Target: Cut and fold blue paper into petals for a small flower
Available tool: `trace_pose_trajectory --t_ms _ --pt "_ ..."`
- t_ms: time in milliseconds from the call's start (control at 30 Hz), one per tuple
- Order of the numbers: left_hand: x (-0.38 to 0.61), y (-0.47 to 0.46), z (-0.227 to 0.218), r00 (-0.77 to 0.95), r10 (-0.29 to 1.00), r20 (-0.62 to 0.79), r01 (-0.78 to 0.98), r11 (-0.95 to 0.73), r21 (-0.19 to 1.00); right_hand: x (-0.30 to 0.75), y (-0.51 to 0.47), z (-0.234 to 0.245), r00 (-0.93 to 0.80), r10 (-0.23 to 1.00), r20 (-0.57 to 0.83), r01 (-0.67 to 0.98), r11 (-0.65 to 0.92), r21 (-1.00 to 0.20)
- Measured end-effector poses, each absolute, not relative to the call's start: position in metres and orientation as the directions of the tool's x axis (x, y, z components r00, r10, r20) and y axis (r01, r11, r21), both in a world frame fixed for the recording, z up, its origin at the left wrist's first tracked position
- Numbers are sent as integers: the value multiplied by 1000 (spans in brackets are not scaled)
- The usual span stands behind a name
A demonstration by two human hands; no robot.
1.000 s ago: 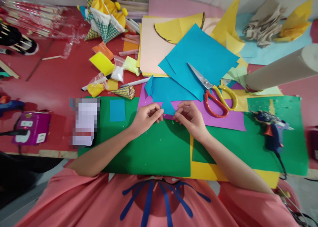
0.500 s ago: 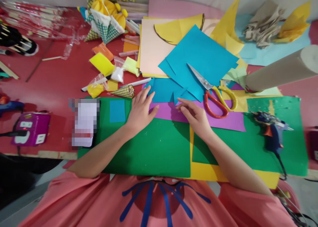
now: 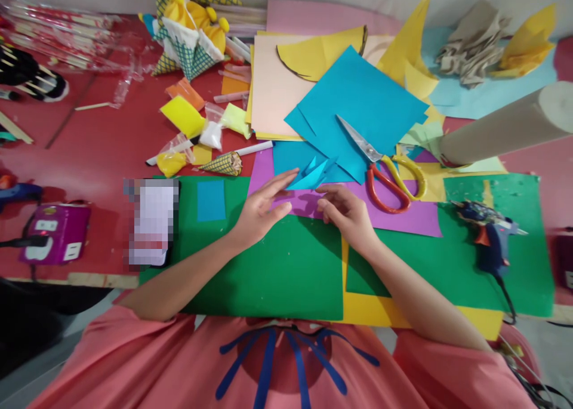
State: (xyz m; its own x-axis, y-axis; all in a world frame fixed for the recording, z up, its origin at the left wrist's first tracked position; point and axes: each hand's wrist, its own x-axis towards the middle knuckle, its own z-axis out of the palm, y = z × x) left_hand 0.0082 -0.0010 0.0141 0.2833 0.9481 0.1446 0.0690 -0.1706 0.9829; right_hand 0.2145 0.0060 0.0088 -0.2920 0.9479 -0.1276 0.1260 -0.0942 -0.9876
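Left hand (image 3: 256, 217): thumb and fingers spread apart, my upper fingertips right by the left tip of a folded blue paper piece (image 3: 312, 176); cannot tell whether they touch it. Right hand (image 3: 351, 215): fingers loosely curled, index tip apart from thumb, just below and right of that piece; nothing seen clamped between them.

Folded piece: between and just above my hands, over the purple sheet (image 3: 403, 218) and blue paper, creased flaps raised and pointed.

Right of my right hand, scissors (image 3: 388, 182), blades together and pointing up-left across a large blue sheet (image 3: 353, 92), one handle loop red, the other yellow.

Left of my left hand, a small blue paper square (image 3: 210, 200) on a green sheet (image 3: 268, 271). Glue gun (image 3: 495, 242) far right, on green too.
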Motion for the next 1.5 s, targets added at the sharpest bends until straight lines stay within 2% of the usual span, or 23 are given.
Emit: trace_pose_trajectory --t_ms 100,267,333,433,500,600,733,967,1200,1300,1500 --pt "10 -3 13 348 935 67 -41 -56 998 214 7 8 -309 937 -162 69 -148 -987" --pt "12 -5 14 454 890 26 -67 5 998 215 10 11 -334 924 -187 20 -192 -981" --pt "12 -5 12 443 897 2 -92 43 995 215 10 13 -334 924 -187 3 -198 -980" --pt "13 -4 7 322 945 -62 -105 100 989 215 8 15 -366 913 -181 14 -189 -982" --pt "14 -4 6 289 954 -83 -79 110 991 214 6 16 -418 890 -181 47 -178 -983" --pt "17 -5 9 344 934 -95 1 101 995 212 3 14 -497 848 -185 132 -137 -982" --pt "20 -7 15 325 942 -82 89 56 994 210 0 11 -488 852 -189 214 -93 -972" --pt "19 -9 13 249 964 -87 112 61 992 207 2 15 -443 877 -186 142 -136 -980" --pt "17 -5 14 310 913 -266 84 253 964 208 2 17 -459 867 -194 137 -146 -980" --pt "18 -4 13 304 903 -304 115 282 953 208 1 15 -430 885 -180 145 -129 -981" --pt "20 -6 11 242 942 -232 180 191 965 207 0 14 -434 881 -187 170 -124 -978"
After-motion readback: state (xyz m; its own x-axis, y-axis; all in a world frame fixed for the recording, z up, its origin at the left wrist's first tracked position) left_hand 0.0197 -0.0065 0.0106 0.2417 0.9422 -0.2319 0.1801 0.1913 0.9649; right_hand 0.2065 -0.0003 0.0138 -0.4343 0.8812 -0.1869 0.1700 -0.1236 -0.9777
